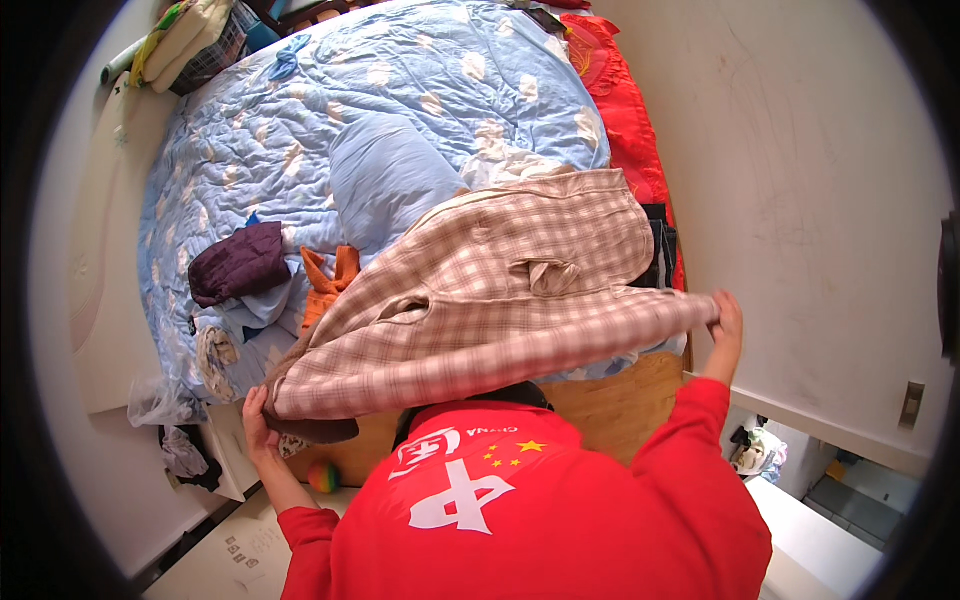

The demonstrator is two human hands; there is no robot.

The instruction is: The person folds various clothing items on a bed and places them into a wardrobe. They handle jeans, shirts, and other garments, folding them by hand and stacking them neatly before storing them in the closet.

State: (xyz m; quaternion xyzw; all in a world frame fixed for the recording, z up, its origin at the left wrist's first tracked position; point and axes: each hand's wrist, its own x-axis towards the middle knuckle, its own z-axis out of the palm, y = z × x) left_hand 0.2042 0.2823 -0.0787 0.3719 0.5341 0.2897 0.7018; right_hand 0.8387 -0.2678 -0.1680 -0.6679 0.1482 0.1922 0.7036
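A sleeved garment with pink-and-white plaid fabric (480,300), probably a coat's lining, lies spread inside up across the near edge of the bed. Two armhole openings show in its middle. At its brown collar end (292,371), my left hand (262,426) grips the near corner. My right hand (727,319) holds the opposite corner by the hem. Between both hands the near edge is raised and stretched in a long roll, slightly blurred. The garment's outer face is mostly hidden.
Beyond lie a blue patterned quilt (247,127), a plain blue pillow (390,176), a folded purple garment (238,262), an orange garment (326,285) and red bedding (626,112). A white sliding door (795,187) borders the right. A colourful ball (323,476) rests by the bed.
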